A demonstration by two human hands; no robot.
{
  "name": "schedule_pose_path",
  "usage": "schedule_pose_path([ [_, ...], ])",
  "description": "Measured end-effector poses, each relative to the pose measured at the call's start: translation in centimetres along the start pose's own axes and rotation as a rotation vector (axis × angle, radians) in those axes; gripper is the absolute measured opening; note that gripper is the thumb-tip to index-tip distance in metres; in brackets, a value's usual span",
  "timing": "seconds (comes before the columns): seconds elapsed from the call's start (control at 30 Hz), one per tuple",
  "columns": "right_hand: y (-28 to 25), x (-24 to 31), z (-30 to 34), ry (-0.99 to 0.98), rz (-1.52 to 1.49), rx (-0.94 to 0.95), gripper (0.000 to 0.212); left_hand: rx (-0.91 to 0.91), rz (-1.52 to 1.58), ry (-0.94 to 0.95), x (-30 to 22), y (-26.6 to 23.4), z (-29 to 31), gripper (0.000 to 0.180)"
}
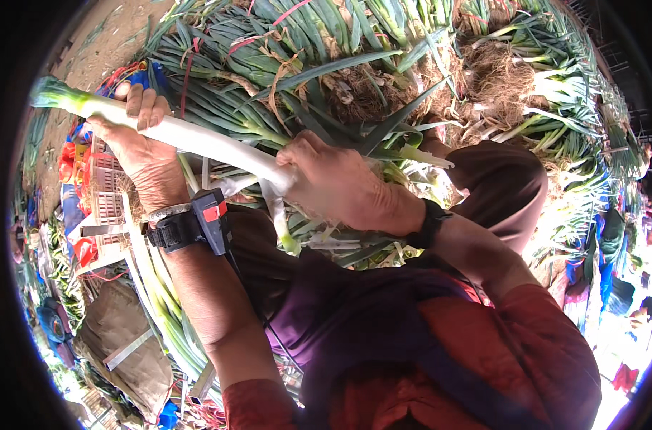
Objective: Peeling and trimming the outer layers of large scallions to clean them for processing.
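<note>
A thick leek (218, 145) slants across in front of me, its white shank bare and its light green end at the far left. My left hand (143, 140) is closed around it near that green end, fingers curled over the top. At the other end of the shank my right hand (347, 183) makes a loose fist, slightly blurred; its fingertips are hidden. A pale strip of leaf sheath (276, 211) hangs below the right hand, with a green tip. Long green leaves show behind the right hand.
Bundles of leeks (269, 43) tied with pink string lie beyond my hands, with brown root clumps (498, 75) at right. Left of me stand a pink plastic crate (107, 188), several long pale leeks (150, 276) and a brown sack (129, 337). My knee (505, 186) rises at right.
</note>
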State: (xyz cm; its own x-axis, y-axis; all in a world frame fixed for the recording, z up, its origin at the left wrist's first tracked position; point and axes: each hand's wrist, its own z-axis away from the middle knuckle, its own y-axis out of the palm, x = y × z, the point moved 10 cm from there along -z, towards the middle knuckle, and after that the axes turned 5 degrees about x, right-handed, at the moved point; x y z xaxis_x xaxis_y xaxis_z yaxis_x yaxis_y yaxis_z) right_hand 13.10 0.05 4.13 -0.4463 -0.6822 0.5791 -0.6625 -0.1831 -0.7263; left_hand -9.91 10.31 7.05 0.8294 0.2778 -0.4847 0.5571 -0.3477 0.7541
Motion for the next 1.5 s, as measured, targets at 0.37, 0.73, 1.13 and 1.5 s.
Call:
schedule_pose_path([
  [0.37, 0.4, 0.1, 0.3, -0.017, 0.115, -0.098, 0.028, -0.254, -0.167, 0.056, -1.3, -3.0, 0.8, 0.069],
  [0.73, 3.8, 0.3, 3.3, -0.127, 0.365, 0.198, 0.028, -0.639, -0.326, 0.148, -1.7, -5.1, 3.0, 0.070],
  [1.13, -2.5, -1.6, -0.5, -0.020, 0.002, 0.052, 0.030, -0.703, -0.431, 0.263, -3.8, -4.4, 3.9, 0.068],
  [1.5, 1.3, -3.1, -1.3, 0.040, 0.074, 0.039, 0.034, -0.642, -0.250, 0.078, -0.8, -5.7, 3.7, 0.065],
])
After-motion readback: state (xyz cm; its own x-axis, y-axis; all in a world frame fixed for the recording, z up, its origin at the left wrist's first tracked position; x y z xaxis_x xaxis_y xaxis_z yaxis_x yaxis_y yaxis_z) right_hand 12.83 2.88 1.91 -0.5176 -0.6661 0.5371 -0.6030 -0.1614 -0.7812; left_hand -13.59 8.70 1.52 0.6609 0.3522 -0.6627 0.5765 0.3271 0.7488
